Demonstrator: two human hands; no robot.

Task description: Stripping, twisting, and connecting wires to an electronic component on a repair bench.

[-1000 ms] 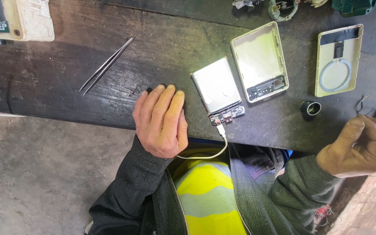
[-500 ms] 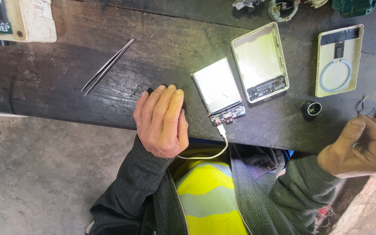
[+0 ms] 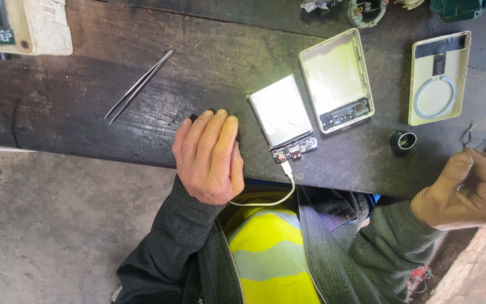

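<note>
I see my left hand (image 3: 209, 157) flat on the bench (image 3: 85, 112), tweezers (image 3: 139, 86) left of it, battery pack (image 3: 282, 115) right, open case (image 3: 337, 80) beyond, right hand (image 3: 462, 188) far right.

1. Battery pack (image 3: 281, 111): flat, silvery, rectangular; lies bare on the dark counter (image 3: 85, 129), tilted, circuit board at its near end.
2. White cable (image 3: 279, 194): plugged into that board, curving back under the left hand (image 3: 209, 157).
3. Thin wire (image 3: 468, 135): dark, bent, just beyond the closed right hand (image 3: 468, 188).
</note>
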